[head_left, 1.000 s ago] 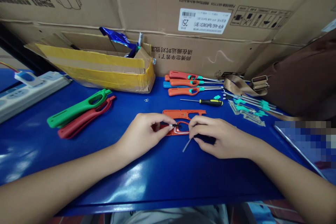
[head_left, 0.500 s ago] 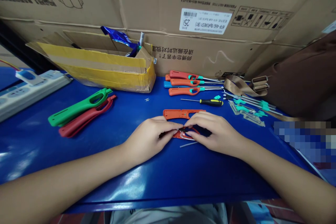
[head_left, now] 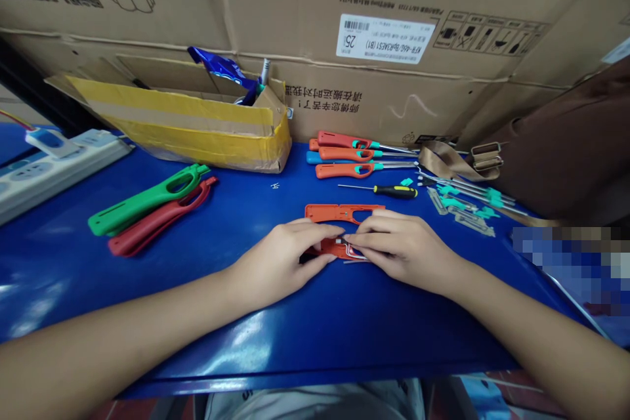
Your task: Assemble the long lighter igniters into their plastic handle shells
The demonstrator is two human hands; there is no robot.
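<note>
The red shell lay on the blue table, right between the person's two hands, with its hollow side up. It was long and thin, and its long way ran from left to right, with the right end a little closer to the person. The fat handle end pointed left, and the end with the hole pointed right, partly under the right hand. The left hand held the shell at the handle end, with a finger over the far edge and the thumb at the near edge. The right hand's fingertips were close together inside the shell, by a small black bit, but I could not tell if they pinched it. White wire bent along the inside, under the right fingers. A thin stick lay just beside the near edge. Behind it sat an orange shell, lying the same way, hole end to the right, with the right fingers covering part of that end. Farther back, a screwdriver pointed its tip left, and the lighters behind it pointed their metal tubes right. Off to the left, a green shell lay slanted against a dark red one.
</note>
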